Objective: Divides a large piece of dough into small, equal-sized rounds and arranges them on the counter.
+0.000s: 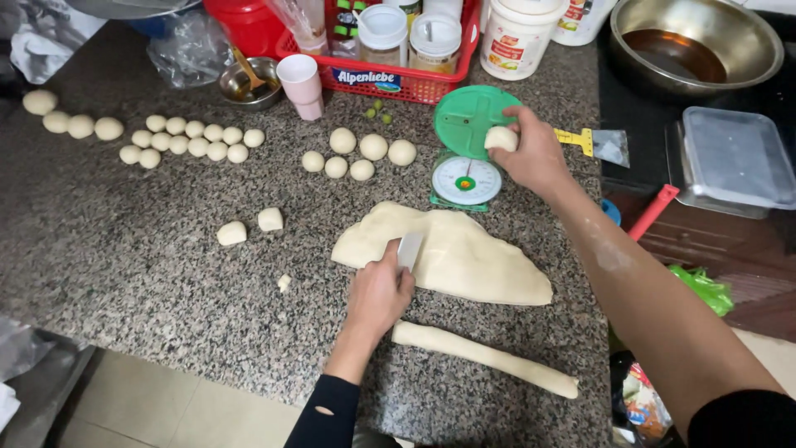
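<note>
Here the right hand [535, 153] pinches a dough piece [500, 138] over the scale [469, 149]; the left hand [377, 294] grips a scraper [409, 250].

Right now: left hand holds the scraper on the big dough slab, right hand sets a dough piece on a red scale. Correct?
Not quite: the scale is green, per the head view. The rest holds: left hand holds the scraper on the dough slab; right hand sets the dough piece there.

Scraper blade [409, 250] half hidden behind left hand [379, 292]; steel bowl [730, 25] cut off by top edge.
</note>
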